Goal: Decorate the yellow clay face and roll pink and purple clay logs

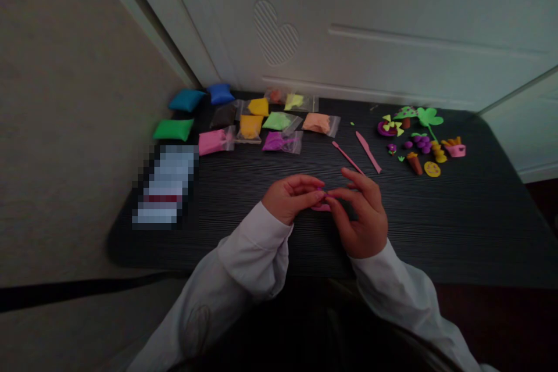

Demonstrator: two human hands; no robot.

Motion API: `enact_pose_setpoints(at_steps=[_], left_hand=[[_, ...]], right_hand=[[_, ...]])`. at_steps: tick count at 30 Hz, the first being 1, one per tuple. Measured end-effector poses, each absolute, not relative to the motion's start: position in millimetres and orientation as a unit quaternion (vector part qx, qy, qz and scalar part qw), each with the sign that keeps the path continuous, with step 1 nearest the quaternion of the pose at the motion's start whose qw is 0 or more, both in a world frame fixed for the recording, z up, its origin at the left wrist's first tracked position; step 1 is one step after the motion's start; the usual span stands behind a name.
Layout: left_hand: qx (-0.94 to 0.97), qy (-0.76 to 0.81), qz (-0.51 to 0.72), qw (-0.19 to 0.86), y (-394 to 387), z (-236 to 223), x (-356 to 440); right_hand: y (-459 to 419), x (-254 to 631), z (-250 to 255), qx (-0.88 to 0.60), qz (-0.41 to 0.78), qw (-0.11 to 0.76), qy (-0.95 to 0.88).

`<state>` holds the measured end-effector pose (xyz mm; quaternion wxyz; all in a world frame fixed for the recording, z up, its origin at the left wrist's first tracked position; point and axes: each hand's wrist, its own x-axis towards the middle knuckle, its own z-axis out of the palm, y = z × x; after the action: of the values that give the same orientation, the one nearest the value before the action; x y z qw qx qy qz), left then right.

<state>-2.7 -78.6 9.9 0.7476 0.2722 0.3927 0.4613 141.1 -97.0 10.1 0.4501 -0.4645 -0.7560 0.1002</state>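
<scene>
My left hand (293,196) and my right hand (361,216) meet over the front middle of the table. Their thumbs and forefingers pinch a tiny piece of purple modelling clay (325,192), mostly hidden by the fingertips. The other fingers of my right hand are raised and curved. Just below the fingertips, a flat pink clay piece (321,207) shows in part; whether it touches the hands I cannot tell. Beyond my right hand lie a thin pink modelling stick (347,157) and a pink plastic knife (368,152).
Bags of coloured clay, among them a purple bag (279,142) and a green packet (173,129), cover the back left. A blurred phone-like slab (165,186) lies at left. Small clay figures, including a yellow smiley disc (432,169), stand at right. A white panel (370,6) rises behind.
</scene>
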Motion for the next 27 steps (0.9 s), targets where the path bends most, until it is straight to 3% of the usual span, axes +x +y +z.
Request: enact_pose_setpoints(at_steps=[15,19,24,27], left_hand=[[0.256,0.393,0.446,0.763,-79.9,11.2,-3.8],[0.233,0.394,0.462,0.76,-76.8,10.8,-6.8],[0.164,0.421,0.488,0.747,-71.3,11.4,-13.7],[0.136,0.412,0.48,0.763,-70.2,11.1,-14.7]], right_hand=[[-95.0,142.9,9.8,-0.43,0.108,0.445,-0.778],[-98.2,144.2,17.6,-0.431,0.252,0.476,-0.724],[-97.8,146.4,12.8,-0.398,0.446,0.579,-0.554],[-96.2,147.7,7.0,-0.402,0.509,0.56,-0.515]])
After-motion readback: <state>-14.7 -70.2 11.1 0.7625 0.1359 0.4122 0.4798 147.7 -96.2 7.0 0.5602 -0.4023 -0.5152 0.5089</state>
